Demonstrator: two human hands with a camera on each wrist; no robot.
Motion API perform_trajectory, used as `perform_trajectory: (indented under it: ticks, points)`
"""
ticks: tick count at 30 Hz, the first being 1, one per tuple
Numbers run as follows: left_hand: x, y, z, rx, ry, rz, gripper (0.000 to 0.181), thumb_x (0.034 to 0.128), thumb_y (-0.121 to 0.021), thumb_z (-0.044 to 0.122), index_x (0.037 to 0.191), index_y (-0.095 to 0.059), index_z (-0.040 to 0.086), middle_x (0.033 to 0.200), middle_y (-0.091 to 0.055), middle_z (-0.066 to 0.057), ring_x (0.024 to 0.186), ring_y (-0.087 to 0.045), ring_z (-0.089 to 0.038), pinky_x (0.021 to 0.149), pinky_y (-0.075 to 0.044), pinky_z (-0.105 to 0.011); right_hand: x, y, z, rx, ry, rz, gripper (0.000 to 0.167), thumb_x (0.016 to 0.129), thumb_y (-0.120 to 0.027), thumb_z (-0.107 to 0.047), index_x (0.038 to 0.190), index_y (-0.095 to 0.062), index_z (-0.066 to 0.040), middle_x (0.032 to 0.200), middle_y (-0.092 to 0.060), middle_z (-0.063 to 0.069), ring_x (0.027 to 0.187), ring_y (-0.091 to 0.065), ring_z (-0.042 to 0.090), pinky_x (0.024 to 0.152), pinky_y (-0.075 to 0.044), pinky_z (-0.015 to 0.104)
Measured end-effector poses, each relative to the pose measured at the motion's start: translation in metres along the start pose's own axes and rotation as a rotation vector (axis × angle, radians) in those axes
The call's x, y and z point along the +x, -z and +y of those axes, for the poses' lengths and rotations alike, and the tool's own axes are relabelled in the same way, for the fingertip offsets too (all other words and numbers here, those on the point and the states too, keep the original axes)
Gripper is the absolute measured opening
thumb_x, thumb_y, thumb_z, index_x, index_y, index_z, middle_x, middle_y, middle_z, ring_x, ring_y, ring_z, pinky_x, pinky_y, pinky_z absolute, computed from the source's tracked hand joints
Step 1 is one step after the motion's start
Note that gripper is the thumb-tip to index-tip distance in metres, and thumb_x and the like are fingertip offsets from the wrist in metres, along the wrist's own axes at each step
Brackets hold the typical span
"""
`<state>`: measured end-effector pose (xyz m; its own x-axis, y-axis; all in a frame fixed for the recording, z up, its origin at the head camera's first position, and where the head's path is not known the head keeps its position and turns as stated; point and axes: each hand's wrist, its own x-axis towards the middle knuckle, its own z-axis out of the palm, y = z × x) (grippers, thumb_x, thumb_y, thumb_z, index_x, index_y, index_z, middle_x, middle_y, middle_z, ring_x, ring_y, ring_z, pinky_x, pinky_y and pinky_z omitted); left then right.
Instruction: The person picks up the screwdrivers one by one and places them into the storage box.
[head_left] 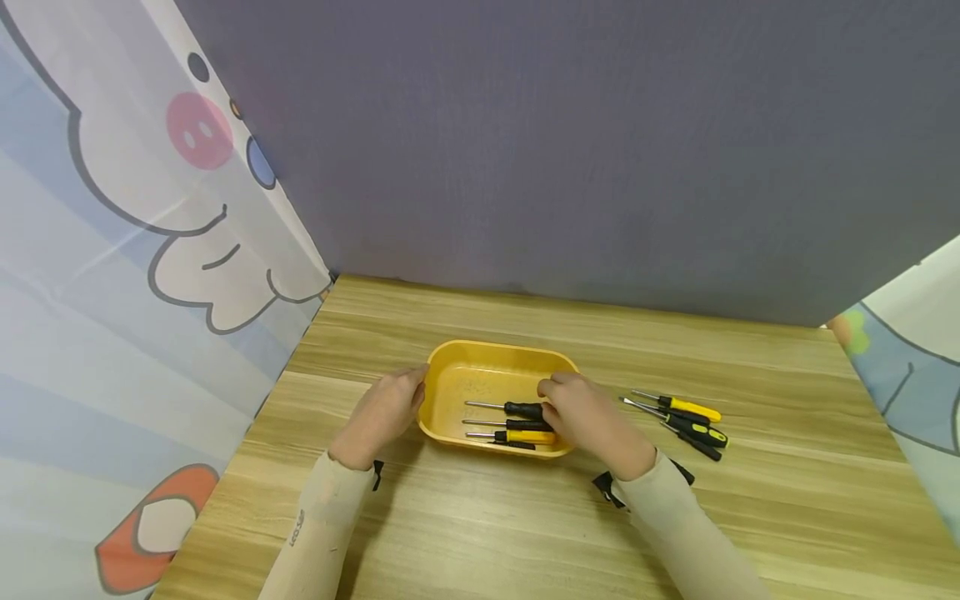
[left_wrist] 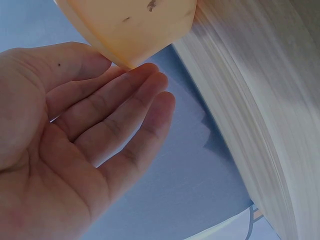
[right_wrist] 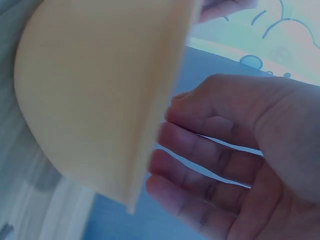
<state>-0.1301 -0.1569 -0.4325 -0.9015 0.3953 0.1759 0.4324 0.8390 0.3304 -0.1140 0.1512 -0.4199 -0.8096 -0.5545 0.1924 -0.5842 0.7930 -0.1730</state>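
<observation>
Through my head feed I see a shallow yellow tray with rounded corners (head_left: pixel 498 347) sitting on a wood-grained worktop (head_left: pixel 780 400). The left hand (head_left: pixel 382 412) grasps the tray's left rim, pinched between thumb and fingers. The right hand (head_left: pixel 596 417) reaches over the right end, bent fingers inside the rim beside the handles; I cannot tell whether it grasps one, since the fingertips are partly hidden.

Inside the tray, I make out a slim black-handled screwdriver (head_left: pixel 525 410) with a metal shaft, another black-handled one below it, and a yellow-and-black-handled screwdriver (head_left: pixel 517 436) nearest the front. Right of the tray, a loose pile of black and yellow screwdrivers (head_left: pixel 690 425) lies on the worktop. A plain dark grey panel (head_left: pixel 562 150) stands behind.
</observation>
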Motion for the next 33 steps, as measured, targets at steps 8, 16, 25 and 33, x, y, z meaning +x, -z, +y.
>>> perform_trajectory:
  ticks: [8,16,25,33]
  points:
    - [0.0,-0.001,-0.001,-0.006,-0.011,0.018,0.033,0.0925,-0.068,-0.003,0.125,-0.064,-0.012,0.111,-0.069,-0.024,0.097,-0.069,-0.034,0.078,-0.061,-0.041,-0.016,0.018,0.003,-0.087,0.0,0.083,0.017,0.084,-0.079,-0.011,0.099,-0.073,-0.009,0.092,-0.066,0.002,0.081,-0.064,0.021,0.052,-0.053,0.026]
    - [-0.001,-0.001,-0.002,-0.018,-0.006,0.013,0.033,0.0934,-0.067,-0.003,0.125,-0.063,-0.011,0.113,-0.069,-0.024,0.099,-0.069,-0.034,0.081,-0.061,-0.041,-0.036,0.036,0.01,-0.123,-0.032,0.122,0.018,0.082,-0.082,-0.012,0.098,-0.074,-0.008,0.087,-0.065,0.002,0.072,-0.06,0.018,0.049,-0.05,0.026]
    - [-0.001,0.0,-0.001,-0.016,-0.005,0.015,0.033,0.0934,-0.067,-0.002,0.125,-0.063,-0.011,0.114,-0.068,-0.025,0.1,-0.068,-0.035,0.081,-0.06,-0.042,-0.061,0.046,0.02,-0.11,-0.123,0.109,0.025,0.082,-0.083,-0.014,0.105,-0.074,-0.008,0.091,-0.067,0.003,0.077,-0.064,0.022,0.058,-0.057,0.036]
    - [-0.001,0.001,0.001,-0.019,0.002,0.003,0.034,0.0936,-0.067,-0.002,0.126,-0.063,-0.011,0.114,-0.068,-0.025,0.099,-0.069,-0.034,0.079,-0.061,-0.041,-0.09,0.046,0.038,-0.07,-0.195,0.141,0.026,0.079,-0.083,-0.011,0.102,-0.074,-0.006,0.094,-0.07,0.006,0.082,-0.067,0.028,0.057,-0.057,0.042]
